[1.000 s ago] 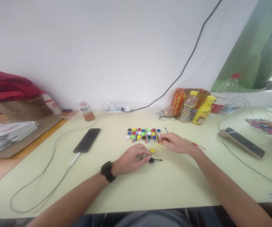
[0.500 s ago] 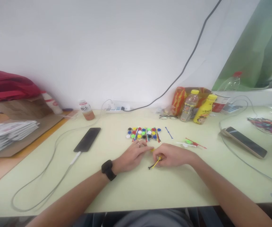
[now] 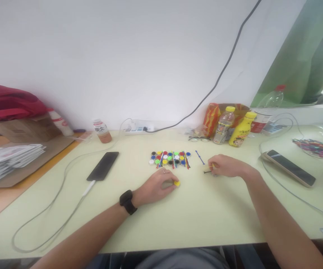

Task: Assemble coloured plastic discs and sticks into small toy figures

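Note:
My left hand (image 3: 158, 185), with a black watch on its wrist, rests on the table with curled fingers on a small yellow disc (image 3: 177, 183). Further right, my right hand (image 3: 227, 166) is closed, and a black stick (image 3: 207, 172) and a yellow stick (image 3: 212, 165) poke out from its fingers. Rows of coloured discs (image 3: 166, 157) with thin sticks laid across them sit beyond my left hand. A single blue stick (image 3: 200, 157) lies between these rows and my right hand. Whatever lies under my right hand is hidden.
A cabled black phone (image 3: 103, 166) lies left, another phone (image 3: 292, 168) right. Bottles (image 3: 224, 125), eyeglasses (image 3: 199, 138) and a power strip (image 3: 139, 128) line the wall. At far right is a dish of coloured sticks (image 3: 318, 148); at left, a cardboard box (image 3: 29, 129).
My right hand has moved right and away from me with the black and yellow sticks, covering the loose pieces there. My left hand stays nearly in place, with the yellow disc now plainer at its fingertips.

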### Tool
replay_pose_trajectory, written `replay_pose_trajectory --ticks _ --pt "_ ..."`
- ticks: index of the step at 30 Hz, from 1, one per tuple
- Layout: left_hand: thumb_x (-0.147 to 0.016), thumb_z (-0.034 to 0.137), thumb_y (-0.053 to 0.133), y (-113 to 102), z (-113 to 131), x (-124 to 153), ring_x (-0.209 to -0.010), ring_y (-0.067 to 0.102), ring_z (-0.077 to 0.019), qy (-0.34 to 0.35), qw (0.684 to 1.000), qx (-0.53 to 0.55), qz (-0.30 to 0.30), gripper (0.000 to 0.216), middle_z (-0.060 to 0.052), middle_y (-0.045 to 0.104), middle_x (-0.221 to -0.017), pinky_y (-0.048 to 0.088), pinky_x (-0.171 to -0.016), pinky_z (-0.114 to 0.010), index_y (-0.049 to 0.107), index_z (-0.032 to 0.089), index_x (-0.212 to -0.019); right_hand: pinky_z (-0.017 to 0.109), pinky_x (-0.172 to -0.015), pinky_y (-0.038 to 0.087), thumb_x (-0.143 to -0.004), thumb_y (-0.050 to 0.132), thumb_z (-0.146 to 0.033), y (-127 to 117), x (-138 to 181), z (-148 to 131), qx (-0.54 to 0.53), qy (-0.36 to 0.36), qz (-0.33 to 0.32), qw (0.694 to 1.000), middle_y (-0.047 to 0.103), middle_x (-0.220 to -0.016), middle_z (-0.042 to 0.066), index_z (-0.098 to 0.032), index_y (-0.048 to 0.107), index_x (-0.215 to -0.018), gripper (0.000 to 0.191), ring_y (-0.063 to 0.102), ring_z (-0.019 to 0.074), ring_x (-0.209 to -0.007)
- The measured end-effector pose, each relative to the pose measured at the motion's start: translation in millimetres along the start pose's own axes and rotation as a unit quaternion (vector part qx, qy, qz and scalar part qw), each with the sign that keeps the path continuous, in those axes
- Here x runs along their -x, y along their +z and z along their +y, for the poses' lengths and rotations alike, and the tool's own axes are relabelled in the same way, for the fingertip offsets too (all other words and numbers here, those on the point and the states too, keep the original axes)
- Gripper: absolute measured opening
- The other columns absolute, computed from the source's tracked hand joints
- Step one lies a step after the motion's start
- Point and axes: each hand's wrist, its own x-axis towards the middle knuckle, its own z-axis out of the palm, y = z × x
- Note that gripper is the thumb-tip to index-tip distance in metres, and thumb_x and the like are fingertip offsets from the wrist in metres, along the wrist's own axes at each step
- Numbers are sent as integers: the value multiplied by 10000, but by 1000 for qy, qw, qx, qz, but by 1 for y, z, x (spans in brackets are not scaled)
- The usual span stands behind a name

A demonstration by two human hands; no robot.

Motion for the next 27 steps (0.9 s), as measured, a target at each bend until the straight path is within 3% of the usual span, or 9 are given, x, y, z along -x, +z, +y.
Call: replay_pose_trajectory --ticks 3,7,11,14,20,23,27 --pt "-1002 349 631 0 2 0 -1029 630 -234 1 1000 8 0 183 -63 739 -1072 504 -970 -404 730 253 -1123 304 -619 376 -820 667 -332 -1 1 -2 -8 -9 46 999 614 -827 56 -225 650 -877 123 570 227 -772" --pt "-971 375 674 0 1 1 -986 650 -218 -3 1000 18 2 189 -56 733 -1023 517 -937 -378 717 250 -1105 297 -608 388 -951 545 -422 3 3 -26 -97 -71 37 992 584 -771 9 -233 577 -963 192 496 181 -670" --pt "-945 413 703 0 0 2 -952 654 -203 -25 999 9 40 256 -42 709 -1002 519 -887 -349 678 247 -1138 304 -694 420 -1008 485 -378 15 -2 -54 -137 -167 16 976 603 -840 15 -224 571 -923 196 510 179 -746" --pt "-971 419 663 0 1 1 -913 637 -191 -39 998 5 56 225 -39 704 -1005 510 -839 -328 664 233 -1097 323 -788 448 -1013 494 -351 29 -8 -71 -166 -217 27 961 641 -930 43 -219 652 -952 214 563 201 -866" --pt "-1038 372 520 -3 4 -2 -772 562 -167 -58 997 -5 42 256 -16 632 -825 455 -741 -303 639 198 -893 318 -791 493 -968 551 -284 54 -16 -86 -300 -197 -21 933 684 -1000 65 -208 689 -1172 257 615 199 -892" --pt "-1020 289 497 -6 3 -2 -762 545 -166 -61 998 -6 25 223 -5 609 -802 432 -725 -300 612 196 -853 318 -819 513 -922 650 -315 57 -18 -87 -354 -173 -32 919 674 -956 54 -196 679 -1130 240 634 198 -914" --pt "-959 179 450 -9 0 -1 -750 528 -172 -58 998 -10 4 223 4 574 -740 417 -714 -306 555 195 -764 308 -751 526 -867 736 -362 58 -20 -86 -403 -130 -72 903 655 -865 17 -190 645 -1016 245 635 163 -772"
